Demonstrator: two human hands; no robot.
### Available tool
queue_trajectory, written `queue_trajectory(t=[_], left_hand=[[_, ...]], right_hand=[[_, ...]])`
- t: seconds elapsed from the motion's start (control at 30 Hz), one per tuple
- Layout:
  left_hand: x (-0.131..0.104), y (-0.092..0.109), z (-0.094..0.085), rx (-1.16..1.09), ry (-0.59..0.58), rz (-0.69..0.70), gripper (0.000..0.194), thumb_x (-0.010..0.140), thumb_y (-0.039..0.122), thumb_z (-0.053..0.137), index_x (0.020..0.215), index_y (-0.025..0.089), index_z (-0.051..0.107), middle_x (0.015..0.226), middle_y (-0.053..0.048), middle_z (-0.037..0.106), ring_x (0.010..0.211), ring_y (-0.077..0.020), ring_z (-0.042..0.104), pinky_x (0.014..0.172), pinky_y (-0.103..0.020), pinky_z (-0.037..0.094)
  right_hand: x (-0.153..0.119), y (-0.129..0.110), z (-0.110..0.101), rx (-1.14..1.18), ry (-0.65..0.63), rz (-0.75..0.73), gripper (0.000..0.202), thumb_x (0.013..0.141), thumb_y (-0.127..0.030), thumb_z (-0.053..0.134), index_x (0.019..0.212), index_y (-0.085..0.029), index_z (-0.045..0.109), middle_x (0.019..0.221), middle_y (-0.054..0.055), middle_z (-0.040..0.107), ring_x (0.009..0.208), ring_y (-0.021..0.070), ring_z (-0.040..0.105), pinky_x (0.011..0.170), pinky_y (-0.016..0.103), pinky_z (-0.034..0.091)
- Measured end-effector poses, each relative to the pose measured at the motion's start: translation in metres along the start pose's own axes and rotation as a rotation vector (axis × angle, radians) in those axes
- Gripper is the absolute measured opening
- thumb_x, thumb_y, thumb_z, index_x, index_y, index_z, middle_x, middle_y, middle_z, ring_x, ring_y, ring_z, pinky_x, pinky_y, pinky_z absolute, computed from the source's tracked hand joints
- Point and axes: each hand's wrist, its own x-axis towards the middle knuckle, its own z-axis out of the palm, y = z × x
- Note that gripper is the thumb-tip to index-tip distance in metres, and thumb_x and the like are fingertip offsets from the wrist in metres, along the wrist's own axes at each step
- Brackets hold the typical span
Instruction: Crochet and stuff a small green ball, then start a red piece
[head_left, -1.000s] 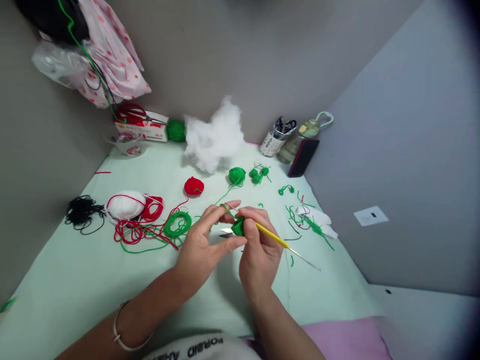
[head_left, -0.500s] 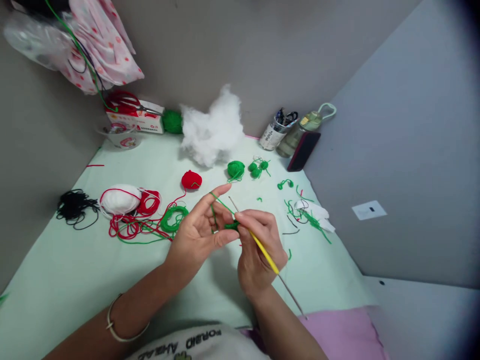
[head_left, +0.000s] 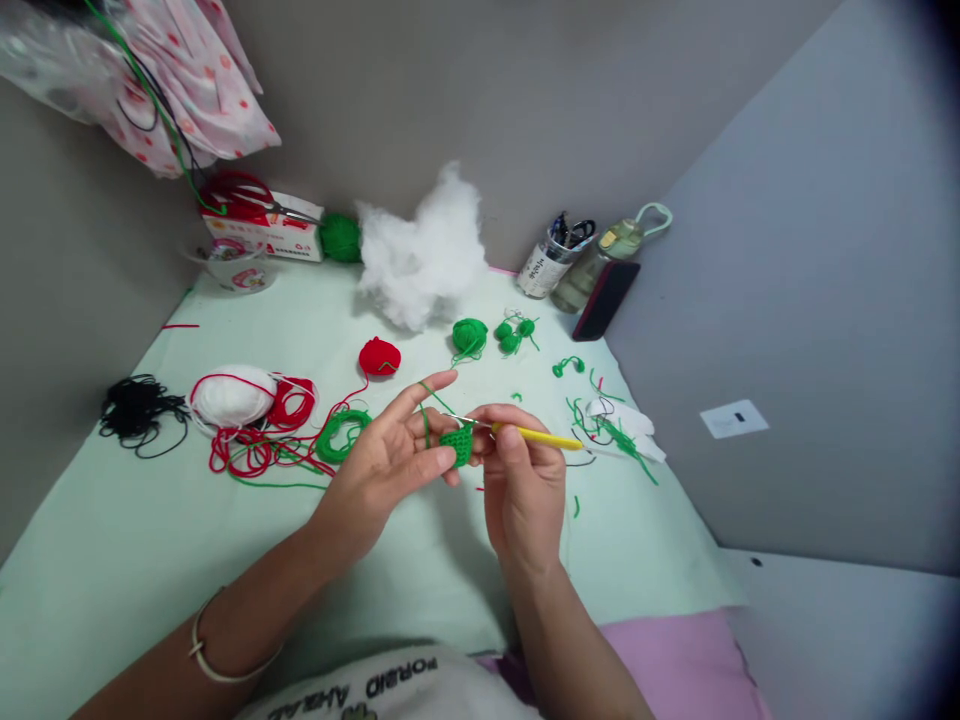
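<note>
The left hand [head_left: 379,468] pinches the green piece [head_left: 457,447], with yarn [head_left: 437,398] running over its raised index finger. The right hand [head_left: 525,490] grips the hook [head_left: 540,437], its metal end at the piece's top edge. Left of the piece lies a coil [head_left: 324,441]; beyond the piece, a red ball [head_left: 379,357], a green ball [head_left: 469,338], then fluff [head_left: 421,255].

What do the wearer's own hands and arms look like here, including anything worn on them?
The left hand and right hand wear no gloves, and no rings can be made out. A thin, pale bangle with a small knob circles the left forearm; nothing worn shows on the right forearm. Both forearms are sleeveless as far as they show.
</note>
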Motion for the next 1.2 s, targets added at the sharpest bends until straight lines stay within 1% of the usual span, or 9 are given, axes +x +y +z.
queue_trajectory(t=[0.17,0.47,0.63,0.77,0.83,0.93,1.07,1.13,1.2], left_hand=[[0.000,0.003,0.000,0.042,0.045,-0.003,0.053,0.090,0.027,0.076,0.140,0.030,0.062,0.097,-0.002,0.063,0.081,-0.0128,0.060,0.065,-0.022,0.049],[-0.004,0.011,0.000,0.240,0.120,0.029,0.046,0.092,0.023,0.072,0.136,0.031,0.064,0.092,0.001,0.060,0.080,-0.0107,0.054,0.071,-0.022,0.046],[-0.005,0.014,0.003,0.394,0.184,0.065,0.047,0.090,0.019,0.071,0.135,0.030,0.064,0.094,0.001,0.060,0.084,-0.0124,0.056,0.082,-0.026,0.048],[-0.005,0.010,0.007,0.534,0.297,0.140,0.047,0.086,0.014,0.074,0.130,0.029,0.068,0.092,0.002,0.061,0.084,-0.0116,0.056,0.084,-0.025,0.047],[-0.005,0.009,0.009,0.468,0.319,0.132,0.051,0.084,0.016,0.077,0.132,0.029,0.067,0.092,0.002,0.062,0.080,-0.0104,0.056,0.079,-0.023,0.048],[-0.003,0.011,0.008,0.132,0.202,-0.045,0.056,0.083,0.027,0.081,0.137,0.026,0.064,0.084,0.003,0.059,0.058,-0.0049,0.044,0.054,-0.019,0.038],[0.002,0.019,0.004,-0.138,0.121,-0.215,0.045,0.083,0.025,0.081,0.126,0.018,0.071,0.065,0.009,0.042,0.046,-0.0003,0.020,0.045,-0.016,0.024],[0.002,0.021,0.003,-0.145,0.130,-0.182,0.041,0.084,0.021,0.080,0.124,0.020,0.074,0.071,0.006,0.050,0.048,0.0002,0.022,0.046,-0.015,0.025],[0.002,0.020,0.004,-0.107,0.102,-0.154,0.040,0.083,0.020,0.081,0.123,0.023,0.075,0.083,0.002,0.058,0.052,-0.0004,0.028,0.047,-0.015,0.026]], right_hand=[[0.005,-0.007,-0.003,0.020,-0.012,0.013,0.019,0.097,-0.040,0.064,0.092,-0.024,0.073,0.090,0.004,0.077,0.062,0.0125,0.062,0.057,0.028,0.053],[0.008,-0.015,-0.012,-0.011,-0.185,-0.096,0.020,0.104,-0.030,0.056,0.096,-0.024,0.072,0.094,0.003,0.077,0.067,0.0118,0.066,0.061,0.027,0.054],[0.008,-0.023,-0.013,-0.239,-0.234,-0.291,0.020,0.104,-0.020,0.053,0.100,-0.024,0.073,0.094,0.004,0.075,0.075,0.0142,0.068,0.063,0.029,0.056],[0.002,-0.021,-0.013,-0.585,-0.300,-0.549,0.024,0.100,-0.011,0.055,0.110,-0.024,0.071,0.098,0.005,0.076,0.089,0.0189,0.072,0.073,0.033,0.060],[-0.002,-0.015,-0.014,-0.812,-0.303,-0.696,0.032,0.096,-0.007,0.058,0.117,-0.026,0.071,0.105,0.006,0.076,0.093,0.0202,0.073,0.075,0.033,0.060],[-0.006,-0.007,-0.013,-0.912,-0.222,-0.796,0.042,0.093,-0.006,0.064,0.124,-0.033,0.072,0.114,0.006,0.074,0.098,0.0214,0.073,0.076,0.033,0.061],[0.000,-0.008,-0.013,-0.512,-0.128,-0.543,0.027,0.100,-0.015,0.058,0.113,-0.030,0.076,0.098,0.005,0.074,0.081,0.0180,0.070,0.066,0.033,0.061],[0.005,-0.011,-0.012,-0.279,-0.130,-0.361,0.022,0.102,-0.020,0.056,0.104,-0.027,0.077,0.090,0.004,0.071,0.069,0.0152,0.066,0.059,0.031,0.057],[0.009,-0.013,-0.009,-0.175,-0.162,-0.266,0.020,0.102,-0.025,0.059,0.098,-0.026,0.078,0.090,0.004,0.072,0.072,0.0156,0.066,0.060,0.031,0.057]])
